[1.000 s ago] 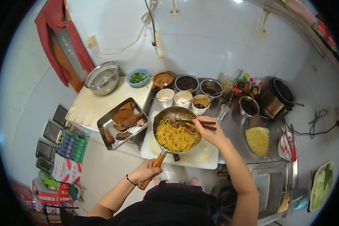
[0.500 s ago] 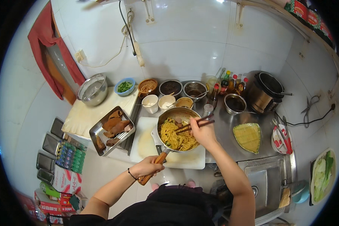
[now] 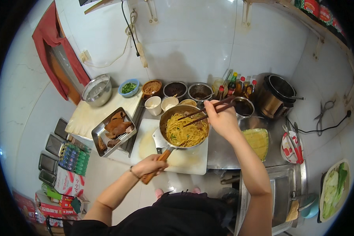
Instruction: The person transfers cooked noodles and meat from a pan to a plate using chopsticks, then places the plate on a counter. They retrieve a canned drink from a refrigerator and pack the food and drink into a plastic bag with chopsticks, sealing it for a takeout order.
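Note:
My left hand (image 3: 148,166) is closed around the wooden handle of a saucepan (image 3: 172,148). Yellow noodles (image 3: 181,133) with bits of meat and green fill the pan, which is over a white cutting board (image 3: 143,147). My right hand (image 3: 224,120) grips dark chopsticks (image 3: 198,118) at the pan's right side. Their tips are apart and reach over the noodles; whether they touch them I cannot tell. Beside the pan's left wall lies what looks like a knife (image 3: 159,139), partly hidden by the pan.
A metal tray (image 3: 100,135) of browned meat pieces stands left of the board. Behind are seasoning bowls (image 3: 176,89), white cups (image 3: 153,104) and bottles (image 3: 232,83). To the right are a dark sauce bowl (image 3: 244,108), a cooker (image 3: 278,96), a yellow woven mat (image 3: 256,141) and a sink (image 3: 281,192).
My right hand has lifted up and to the right, and the chopsticks have spread from close together to wide apart. My left hand still holds the pan, which sits slightly further left in view.

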A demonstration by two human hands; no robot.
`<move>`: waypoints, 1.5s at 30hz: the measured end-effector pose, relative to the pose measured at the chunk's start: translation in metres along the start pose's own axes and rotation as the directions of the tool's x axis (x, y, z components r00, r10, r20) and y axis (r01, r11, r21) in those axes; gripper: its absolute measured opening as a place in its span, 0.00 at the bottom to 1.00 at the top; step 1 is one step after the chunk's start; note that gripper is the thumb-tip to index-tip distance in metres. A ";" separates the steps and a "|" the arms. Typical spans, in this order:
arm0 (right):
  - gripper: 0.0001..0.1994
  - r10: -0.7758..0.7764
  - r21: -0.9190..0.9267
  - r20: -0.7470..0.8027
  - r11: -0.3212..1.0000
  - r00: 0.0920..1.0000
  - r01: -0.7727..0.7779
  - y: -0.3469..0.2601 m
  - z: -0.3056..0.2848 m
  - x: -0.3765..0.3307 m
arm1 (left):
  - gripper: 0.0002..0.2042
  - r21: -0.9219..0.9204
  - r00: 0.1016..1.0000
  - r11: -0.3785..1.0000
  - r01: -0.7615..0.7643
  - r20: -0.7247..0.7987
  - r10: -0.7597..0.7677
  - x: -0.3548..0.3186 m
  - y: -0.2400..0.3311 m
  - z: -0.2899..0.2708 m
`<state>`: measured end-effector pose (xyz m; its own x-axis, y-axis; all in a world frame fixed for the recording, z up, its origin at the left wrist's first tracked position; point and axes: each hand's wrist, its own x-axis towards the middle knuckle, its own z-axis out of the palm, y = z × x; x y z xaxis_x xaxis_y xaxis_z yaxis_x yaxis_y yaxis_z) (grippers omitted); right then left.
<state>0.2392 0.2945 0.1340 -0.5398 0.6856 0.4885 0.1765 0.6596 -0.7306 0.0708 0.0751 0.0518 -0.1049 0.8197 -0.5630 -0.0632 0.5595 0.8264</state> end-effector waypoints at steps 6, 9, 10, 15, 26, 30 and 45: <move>0.16 0.156 0.272 -0.091 0.954 0.984 -0.126 0.011 -0.025 -0.008 | 0.05 -0.026 0.996 0.997 -0.068 -0.059 0.066 0.013 0.009 0.018; 0.16 0.158 0.274 -0.212 0.957 0.964 -0.097 0.004 -0.038 -0.016 | 0.06 -0.066 1.000 0.998 -0.016 -0.014 0.015 0.008 0.001 0.007; 0.16 0.195 0.251 -0.235 0.959 0.952 -0.134 0.010 -0.046 -0.022 | 0.06 -0.116 0.999 0.993 0.022 -0.024 -0.025 -0.003 -0.002 -0.004; 0.19 0.480 0.062 -0.203 0.876 0.854 -0.478 0.076 -0.026 -0.067 | 0.07 -0.089 0.993 0.996 0.009 -0.117 -0.019 -0.034 0.001 -0.044; 0.17 0.375 -0.216 -0.424 0.842 0.825 -0.494 0.122 0.159 -0.115 | 0.06 -0.084 0.999 0.996 0.021 0.040 -0.018 -0.071 0.014 -0.118; 0.16 0.290 -0.303 -0.479 0.831 0.829 -0.466 0.108 0.184 -0.108 | 0.06 -0.054 0.989 0.992 -0.113 0.092 0.118 -0.021 0.005 -0.108; 0.15 0.384 -0.096 -0.392 0.886 0.836 -0.453 0.026 0.235 -0.142 | 0.06 0.055 0.990 0.997 -0.048 0.135 0.040 -0.044 -0.019 -0.223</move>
<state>0.1272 0.1419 -0.0669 -0.0612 0.9473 0.3143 0.4800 0.3041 -0.8229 -0.1446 0.0014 0.0619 0.0275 0.8505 -0.5252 -0.0031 0.5255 0.8508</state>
